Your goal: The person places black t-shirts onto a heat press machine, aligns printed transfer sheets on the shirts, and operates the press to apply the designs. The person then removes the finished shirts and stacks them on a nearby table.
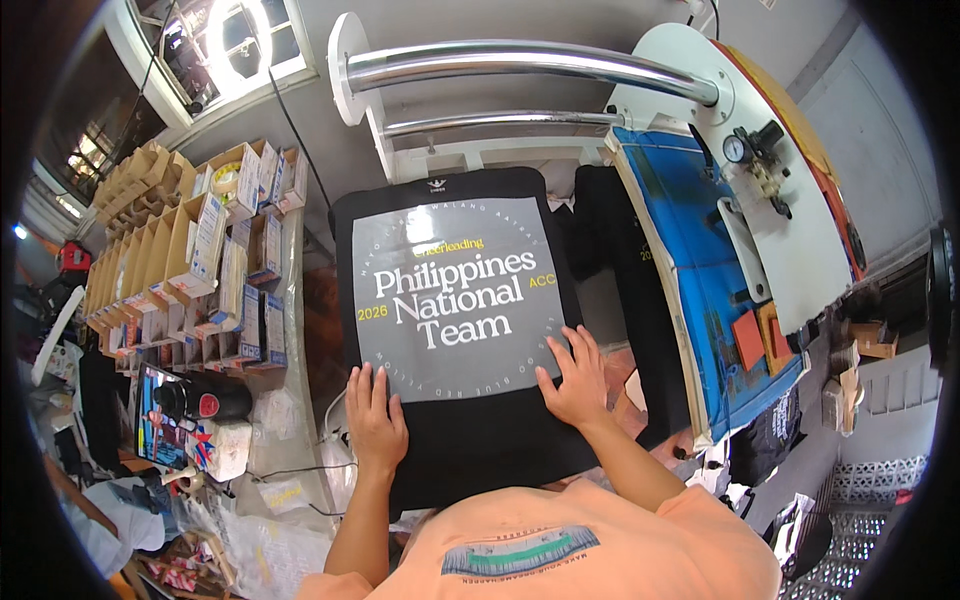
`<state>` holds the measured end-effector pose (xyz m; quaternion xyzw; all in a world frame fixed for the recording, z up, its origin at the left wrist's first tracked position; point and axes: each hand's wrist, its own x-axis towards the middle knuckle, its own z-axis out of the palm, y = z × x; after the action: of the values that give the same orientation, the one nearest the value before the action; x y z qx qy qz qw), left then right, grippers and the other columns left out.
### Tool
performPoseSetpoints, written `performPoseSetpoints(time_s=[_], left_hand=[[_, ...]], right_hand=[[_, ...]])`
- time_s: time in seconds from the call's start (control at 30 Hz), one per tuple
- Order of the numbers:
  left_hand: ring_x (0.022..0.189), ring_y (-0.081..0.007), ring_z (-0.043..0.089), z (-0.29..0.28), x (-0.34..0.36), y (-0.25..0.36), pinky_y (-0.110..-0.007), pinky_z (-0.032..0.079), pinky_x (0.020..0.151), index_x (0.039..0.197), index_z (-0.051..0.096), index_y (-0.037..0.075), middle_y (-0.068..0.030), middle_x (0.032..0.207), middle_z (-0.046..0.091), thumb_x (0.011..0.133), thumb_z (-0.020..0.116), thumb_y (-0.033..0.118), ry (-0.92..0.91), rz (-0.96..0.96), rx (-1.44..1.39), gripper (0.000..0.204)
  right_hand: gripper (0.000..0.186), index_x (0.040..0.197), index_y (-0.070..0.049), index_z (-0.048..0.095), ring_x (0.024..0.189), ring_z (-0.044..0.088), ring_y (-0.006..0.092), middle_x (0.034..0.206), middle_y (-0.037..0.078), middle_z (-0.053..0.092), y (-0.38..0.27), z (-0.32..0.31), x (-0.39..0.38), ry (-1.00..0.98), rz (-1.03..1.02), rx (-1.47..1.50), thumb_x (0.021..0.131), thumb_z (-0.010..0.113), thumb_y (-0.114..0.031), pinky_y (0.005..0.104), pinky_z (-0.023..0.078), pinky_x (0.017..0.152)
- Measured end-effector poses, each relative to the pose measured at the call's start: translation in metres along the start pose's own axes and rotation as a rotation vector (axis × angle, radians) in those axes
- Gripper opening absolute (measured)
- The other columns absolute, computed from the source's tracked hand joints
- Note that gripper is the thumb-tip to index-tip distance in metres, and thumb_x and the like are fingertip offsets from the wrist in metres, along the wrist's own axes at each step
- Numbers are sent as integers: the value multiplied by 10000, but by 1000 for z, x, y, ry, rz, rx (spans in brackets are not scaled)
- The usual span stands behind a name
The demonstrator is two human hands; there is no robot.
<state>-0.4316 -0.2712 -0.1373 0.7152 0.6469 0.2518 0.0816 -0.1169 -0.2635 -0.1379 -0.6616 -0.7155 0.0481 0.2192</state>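
In front of me a black shirt (465, 440) lies spread flat over a board. On it rests a square, glossy, see-through film sheet (450, 372) with white and yellow lettering in a circular layout. My left hand (378, 412) lies at the sheet's near left corner, fingers extended over the shirt and the film's edge. At the near right corner is my right hand (574, 382), its fingers spread on the sheet's edge and the cloth. Neither hand grips anything.
A white machine (770, 235) with chrome bars (540, 70) and a pressure gauge (737, 148) stands beyond and right, beside a blue panel (690, 300). Divided cardboard boxes (190, 240) fill the left table, with a lit screen (160, 415) nearer. Another person's arm (80, 505) shows at lower left.
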Motion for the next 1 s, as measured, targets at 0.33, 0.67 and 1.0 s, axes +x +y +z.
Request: performPoseSetpoints(time_s=[0.33,0.67,1.0], left_hand=[[1329,-417,376,0,3,-1,-504,305,1097,1256,546,-46,-218,1391,469,862,577,85,-32,-25,21,416],[1321,-418,394,0,3,-1,-489,318,1085,1252,552,-39,-217,1386,474,871,558,70,-3,-12,9,397],[1312,-406,404,5,2,-2,-493,334,1076,1241,558,-30,-224,1369,481,852,575,78,58,31,21,404]], right_hand=[[481,1225,-69,594,1314,361,399,1352,174,457,-3,-2,6,-27,11,-9,803,670,-286,515,333,1057],[465,1216,-78,595,1315,363,396,1348,168,463,-4,-1,5,-16,17,-5,801,670,-275,515,341,1054],[453,1231,-96,593,1334,360,369,1374,153,458,0,2,2,34,17,5,837,631,-317,508,341,1066]])
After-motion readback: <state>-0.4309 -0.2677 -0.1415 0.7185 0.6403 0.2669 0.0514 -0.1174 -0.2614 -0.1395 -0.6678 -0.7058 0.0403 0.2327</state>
